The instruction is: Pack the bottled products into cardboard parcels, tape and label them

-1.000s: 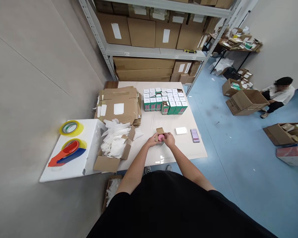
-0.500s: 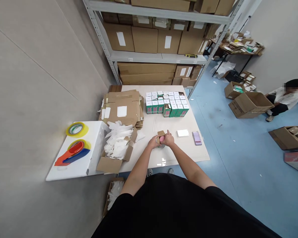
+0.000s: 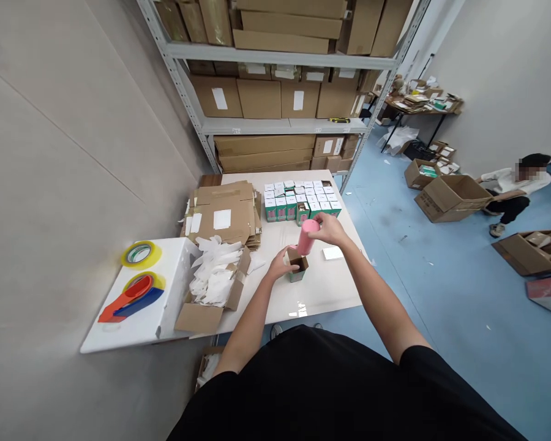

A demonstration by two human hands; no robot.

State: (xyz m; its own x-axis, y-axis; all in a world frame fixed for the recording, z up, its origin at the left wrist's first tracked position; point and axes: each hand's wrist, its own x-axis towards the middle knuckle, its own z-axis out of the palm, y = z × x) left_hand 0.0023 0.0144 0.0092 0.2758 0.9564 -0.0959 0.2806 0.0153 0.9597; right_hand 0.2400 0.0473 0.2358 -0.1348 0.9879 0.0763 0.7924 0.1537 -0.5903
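Note:
My right hand (image 3: 329, 231) grips a pink cylindrical cup (image 3: 305, 240) near its upper end and holds it slightly tilted above a small open box (image 3: 297, 277). The box stands upright on the table, green on the outside and bare brown cardboard inside, with its top flaps apart. Around the box's left side my left hand (image 3: 281, 265) is closed, steadying it. A flat white box (image 3: 332, 253) lies just right of it, partly beside my right forearm. Farther back stand rows of similar green-and-white boxes (image 3: 281, 210), one of them with its top open.
To the left, flattened cardboard (image 3: 239, 214) is piled behind a carton of white paper pieces (image 3: 215, 275). Tape rolls (image 3: 141, 255) and an orange-and-blue tape dispenser (image 3: 131, 299) lie on a white foam block (image 3: 119, 334). Shelving (image 3: 275, 127) stands behind; a person (image 3: 514, 190) crouches at right.
My right hand has lifted the pink cup up and out of the small box. The box stays on the table in my left hand, and the camera view has tilted up.

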